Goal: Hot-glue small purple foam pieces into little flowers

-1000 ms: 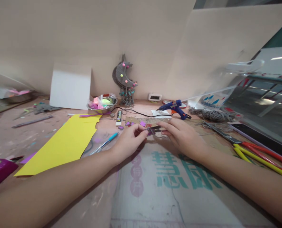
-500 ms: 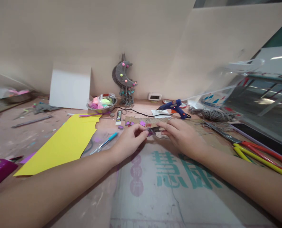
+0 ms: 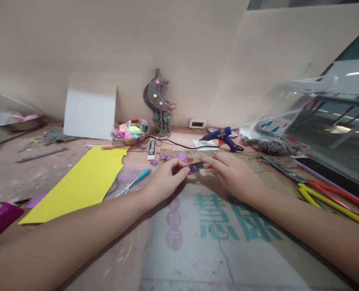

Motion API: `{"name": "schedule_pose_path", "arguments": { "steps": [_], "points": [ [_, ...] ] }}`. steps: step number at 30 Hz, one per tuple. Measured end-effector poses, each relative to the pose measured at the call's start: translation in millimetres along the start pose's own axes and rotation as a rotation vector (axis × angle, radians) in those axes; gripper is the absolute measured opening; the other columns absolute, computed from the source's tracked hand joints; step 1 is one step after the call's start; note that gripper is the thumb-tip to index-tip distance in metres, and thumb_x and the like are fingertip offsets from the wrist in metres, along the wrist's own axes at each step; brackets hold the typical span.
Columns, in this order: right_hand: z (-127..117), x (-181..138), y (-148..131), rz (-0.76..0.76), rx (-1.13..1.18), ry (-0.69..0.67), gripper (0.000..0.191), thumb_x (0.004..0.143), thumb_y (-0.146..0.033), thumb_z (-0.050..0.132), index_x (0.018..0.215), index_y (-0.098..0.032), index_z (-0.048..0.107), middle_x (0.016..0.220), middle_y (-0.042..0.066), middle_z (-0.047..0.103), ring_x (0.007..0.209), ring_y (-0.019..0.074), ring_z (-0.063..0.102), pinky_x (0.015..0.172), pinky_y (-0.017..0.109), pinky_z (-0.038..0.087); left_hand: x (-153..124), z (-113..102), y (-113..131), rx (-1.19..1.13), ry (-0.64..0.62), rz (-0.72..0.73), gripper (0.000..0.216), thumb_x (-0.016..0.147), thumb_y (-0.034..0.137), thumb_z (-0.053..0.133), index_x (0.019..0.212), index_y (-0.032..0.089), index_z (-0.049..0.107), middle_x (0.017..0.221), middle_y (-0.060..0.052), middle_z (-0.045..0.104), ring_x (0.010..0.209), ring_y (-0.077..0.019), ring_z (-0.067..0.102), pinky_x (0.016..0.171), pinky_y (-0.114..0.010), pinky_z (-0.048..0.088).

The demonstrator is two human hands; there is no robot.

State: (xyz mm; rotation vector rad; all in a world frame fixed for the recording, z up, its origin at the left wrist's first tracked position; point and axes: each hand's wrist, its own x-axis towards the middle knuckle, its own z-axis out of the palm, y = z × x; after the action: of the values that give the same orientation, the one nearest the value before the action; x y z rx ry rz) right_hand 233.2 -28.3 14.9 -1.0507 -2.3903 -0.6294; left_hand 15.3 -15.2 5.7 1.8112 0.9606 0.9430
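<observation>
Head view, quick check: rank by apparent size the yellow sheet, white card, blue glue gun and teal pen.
1. yellow sheet
2. white card, standing farther back
3. blue glue gun and teal pen: similar length; the pen lies nearer, so no firm order

left hand (image 3: 164, 178) and right hand (image 3: 232, 173) nudged slightly toward 12 o'clock, purple scrap (image 3: 192, 170) and dark tool (image 3: 200, 165) carried along, red print (image 3: 189, 160) on cardboard strip (image 3: 203, 153) newly uncovered

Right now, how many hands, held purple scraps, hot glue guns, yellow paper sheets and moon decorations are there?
Hands: 2 (left hand, right hand)
Purple scrap pinched by the left hand: 1
Hot glue gun: 1
Yellow paper sheet: 1
Moon decoration: 1
Total: 6
</observation>
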Motion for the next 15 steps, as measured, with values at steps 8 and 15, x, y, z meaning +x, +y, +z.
{"name": "schedule_pose_path", "arguments": {
  "steps": [8,15],
  "points": [
    [0.0,-0.7,0.1,0.004,0.004,-0.017,0.03,0.092,-0.024,0.043,0.118,-0.017,0.057,0.077,0.006,0.056,0.076,0.0199,0.052,0.071,0.032,0.043,0.7,-0.5,2.6,0.005,-0.016,-0.001,0.016,0.083,0.031,0.05,0.079,0.017,0.056,0.075,0.0,0.059,0.068,-0.0122,0.053,0.065,-0.023,0.04],
    [0.3,-0.8,1.1,-0.012,0.005,-0.014,0.03,0.091,-0.023,0.044,0.116,-0.016,0.059,0.077,0.006,0.057,0.076,0.0199,0.053,0.068,0.031,0.043,0.6,0.7,-1.4,-0.021,-0.011,0.003,0.015,0.082,0.031,0.051,0.08,0.017,0.057,0.076,0.0,0.061,0.069,-0.0126,0.054,0.065,-0.023,0.041]
  ]
}}
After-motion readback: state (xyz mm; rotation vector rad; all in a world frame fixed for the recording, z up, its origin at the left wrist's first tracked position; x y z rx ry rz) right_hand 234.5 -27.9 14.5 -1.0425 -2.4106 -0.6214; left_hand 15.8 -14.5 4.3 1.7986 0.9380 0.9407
